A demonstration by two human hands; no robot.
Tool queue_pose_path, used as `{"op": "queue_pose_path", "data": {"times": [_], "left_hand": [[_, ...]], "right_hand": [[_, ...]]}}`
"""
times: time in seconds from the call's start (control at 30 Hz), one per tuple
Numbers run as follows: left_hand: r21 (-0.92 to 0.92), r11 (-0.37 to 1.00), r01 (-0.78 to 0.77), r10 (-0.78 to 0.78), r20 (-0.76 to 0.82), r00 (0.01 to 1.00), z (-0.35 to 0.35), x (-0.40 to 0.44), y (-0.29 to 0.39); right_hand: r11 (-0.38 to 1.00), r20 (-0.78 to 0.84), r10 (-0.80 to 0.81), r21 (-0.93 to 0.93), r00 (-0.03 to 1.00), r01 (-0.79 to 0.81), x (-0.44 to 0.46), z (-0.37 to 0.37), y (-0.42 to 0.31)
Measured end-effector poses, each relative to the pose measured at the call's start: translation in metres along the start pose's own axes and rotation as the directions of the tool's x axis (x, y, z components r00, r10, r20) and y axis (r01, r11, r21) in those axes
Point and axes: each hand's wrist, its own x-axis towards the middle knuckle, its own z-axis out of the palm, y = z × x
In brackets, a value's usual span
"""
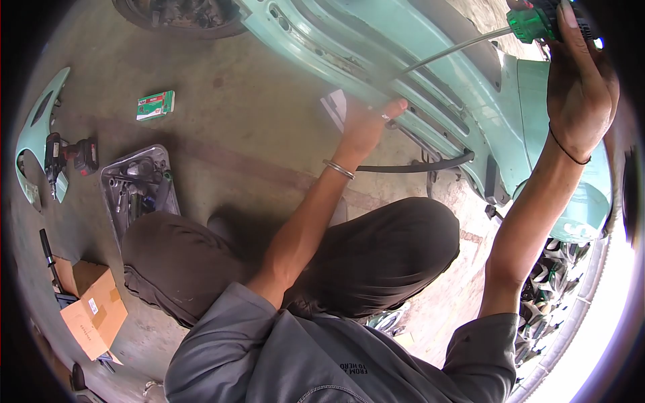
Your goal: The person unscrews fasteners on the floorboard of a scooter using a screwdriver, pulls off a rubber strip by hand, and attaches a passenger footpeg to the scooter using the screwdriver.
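Note:
My right hand [583,91] is raised at the upper right, its fingers closed round the green and black handle of a screwdriver [463,47]. The long shaft slopes down and left to the slotted floor section of a mint-green scooter body [403,40]; a blur hides the tip. Beside the lower edge of that panel is my left hand [368,127], thumb stretched toward the panel, with a metal bangle on the wrist. Its other fingers are blurred or hidden, so what they hold cannot be made out. A black hose [416,166] runs just below this hand.
On the floor at left lie a green-and-white box [155,105], a cordless drill [67,160], a loose mint panel [33,138] and a metal tray [164,158] of tools. A cardboard box [101,316] stands lower left. A wheel [235,28] is at the top.

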Motion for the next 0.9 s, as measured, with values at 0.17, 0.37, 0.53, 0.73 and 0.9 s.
{"op": "queue_pose_path", "data": {"times": [0.17,0.37,0.53,0.73,0.9], "left_hand": [[0.053,0.996,-0.066,0.068,-0.031,0.997,0.004,0.002,-0.001],[0.058,0.998,-0.03,0.033,-0.06,0.998,0.004,0.0,0.0],[-0.005,0.991,0.134,-0.133,-0.16,0.978,-0.002,-0.005,-0.01],[-0.02,1.0,0.02,-0.023,-0.189,0.982,0.005,-0.004,-0.009],[0.006,0.992,0.125,-0.122,-0.184,0.975,0.009,-0.008,-0.003]], "right_hand": [[0.999,-0.002,0.009,-0.031,1.0,-0.009,-0.002,0.003,-0.002],[0.997,0.163,0.001,-0.078,0.987,0.012,0.013,-0.012,-0.009],[0.995,0.021,0.018,-0.097,1.0,-0.016,0.006,-0.01,-0.012],[0.994,-0.05,0.009,-0.105,0.999,-0.014,0.005,-0.018,-0.015],[0.991,-0.071,0.015,-0.129,0.997,-0.024,0.003,-0.021,-0.014]]}}
